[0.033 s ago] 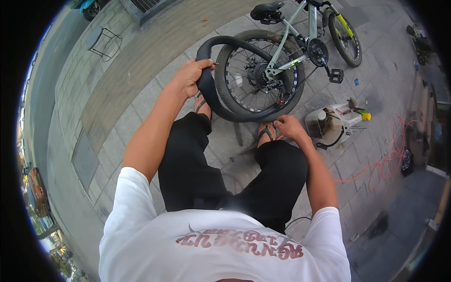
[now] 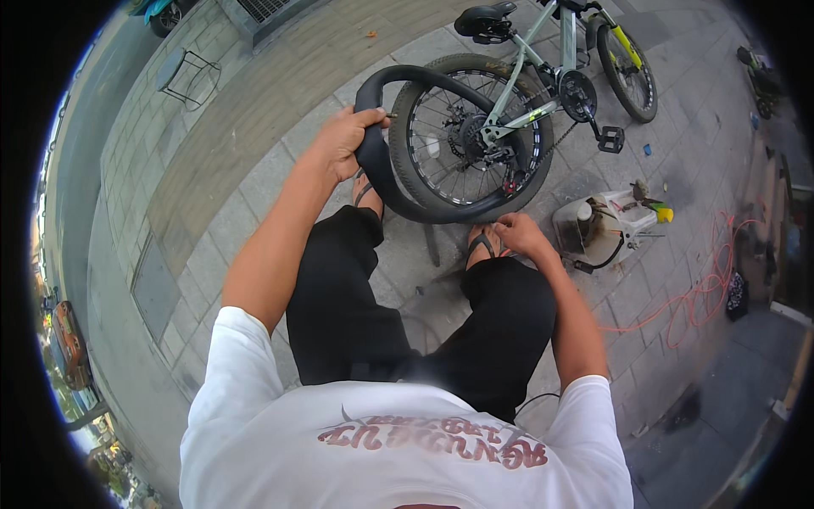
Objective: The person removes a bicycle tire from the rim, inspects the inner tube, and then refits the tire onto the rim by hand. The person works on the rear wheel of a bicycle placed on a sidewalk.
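Where the left hand (image 2: 343,142) grips, the tube (image 2: 379,165) is part-hidden.

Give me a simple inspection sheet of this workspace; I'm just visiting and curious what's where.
Surface: grey paving, with some dark patches.
Job's things: black tube, looped partly across the rear wheel of the bike.
Clutter: white container with mixed items in it; blue scrap.
Grips: left grip closed around the tube; right grip beside the tube's lower part, contact unclear.
Cables: orange-red cord in loose loops at right; cable or hose, cannot tell.
Surroundings: stool and part of a blue scooter, upper left.
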The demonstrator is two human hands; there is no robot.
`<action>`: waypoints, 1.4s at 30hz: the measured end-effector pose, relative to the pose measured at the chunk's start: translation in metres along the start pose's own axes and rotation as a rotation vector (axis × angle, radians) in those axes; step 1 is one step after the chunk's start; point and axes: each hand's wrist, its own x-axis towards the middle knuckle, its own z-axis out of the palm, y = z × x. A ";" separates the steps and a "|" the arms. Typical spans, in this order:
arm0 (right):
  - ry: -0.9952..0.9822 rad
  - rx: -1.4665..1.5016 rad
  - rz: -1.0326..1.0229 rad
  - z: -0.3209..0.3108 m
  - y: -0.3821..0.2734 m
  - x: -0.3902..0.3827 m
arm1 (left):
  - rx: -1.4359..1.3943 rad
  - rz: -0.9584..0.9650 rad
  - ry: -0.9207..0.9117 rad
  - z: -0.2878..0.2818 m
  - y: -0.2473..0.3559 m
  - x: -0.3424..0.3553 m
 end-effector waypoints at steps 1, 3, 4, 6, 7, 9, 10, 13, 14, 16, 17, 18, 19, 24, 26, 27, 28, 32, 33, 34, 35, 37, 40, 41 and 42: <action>-0.048 0.035 0.054 0.011 0.009 0.013 | -0.026 -0.020 -0.017 0.004 0.000 -0.001; -0.096 0.049 0.104 0.025 0.033 0.041 | -0.035 0.007 -0.055 0.006 -0.001 -0.001; -0.125 0.057 0.120 0.032 0.040 0.055 | -0.036 0.024 -0.065 0.004 0.001 -0.002; -0.226 -0.115 0.053 0.039 0.040 0.067 | -0.083 0.106 -0.076 0.007 0.003 -0.007; -0.298 -0.195 -0.019 0.042 0.033 0.065 | -0.104 0.145 -0.077 0.008 0.005 -0.011; -0.321 -0.367 -0.287 0.060 0.045 0.069 | -0.250 0.176 -0.159 0.023 0.014 -0.016; -0.287 -0.463 -0.406 0.079 0.057 0.073 | -0.322 0.193 -0.202 0.028 0.016 -0.013; -0.302 -0.513 -0.723 0.090 0.019 0.075 | -0.515 0.207 -0.393 0.018 0.021 -0.012; -0.265 -0.551 -0.786 0.089 0.008 0.081 | -0.585 0.209 -0.472 0.018 0.022 -0.013; -0.189 -0.559 -0.803 0.100 -0.001 0.091 | -0.557 0.205 -0.509 0.013 0.017 -0.005; -0.154 -0.530 -0.756 0.105 -0.003 0.096 | -0.492 0.233 -0.469 0.012 0.013 0.001; -0.119 -0.500 -0.707 0.111 -0.005 0.101 | -0.428 0.259 -0.431 0.011 0.009 0.006; -0.026 -0.473 -0.735 0.110 -0.007 0.099 | -0.479 0.242 -0.405 0.009 0.006 0.012; -0.020 -0.503 -0.607 0.129 -0.020 0.119 | -0.647 0.153 -0.375 -0.005 0.005 0.025; -0.079 -0.547 -0.566 0.124 -0.021 0.122 | -0.621 0.165 -0.382 -0.003 0.002 0.030; 0.053 -0.621 -0.677 0.134 -0.009 0.124 | -0.600 0.181 -0.379 -0.003 0.000 0.033; 0.075 -0.674 -0.696 0.134 -0.003 0.124 | -0.577 0.206 -0.376 -0.003 -0.001 0.037; 0.039 -0.776 -0.719 0.120 0.020 0.116 | -0.520 0.289 -0.359 -0.007 -0.007 0.042; -0.001 -0.774 -0.712 0.115 0.023 0.114 | -0.528 0.291 -0.325 -0.008 -0.008 0.042; 0.032 -0.795 -0.701 0.113 0.027 0.110 | -0.538 0.290 -0.295 -0.008 -0.008 0.042; 0.065 -0.816 -0.690 0.112 0.031 0.107 | -0.548 0.288 -0.263 -0.009 -0.008 0.042; 0.114 -0.869 -0.669 0.110 0.041 0.103 | -0.548 0.282 -0.317 -0.018 -0.012 0.047; 0.138 -0.842 -0.644 0.110 0.050 0.100 | -0.586 0.238 -0.371 -0.028 -0.014 0.049; 0.131 -0.822 -0.622 0.110 0.050 0.099 | -0.606 0.216 -0.385 -0.029 -0.014 0.048; 0.125 -0.801 -0.601 0.111 0.050 0.099 | -0.597 0.198 -0.389 -0.029 -0.014 0.047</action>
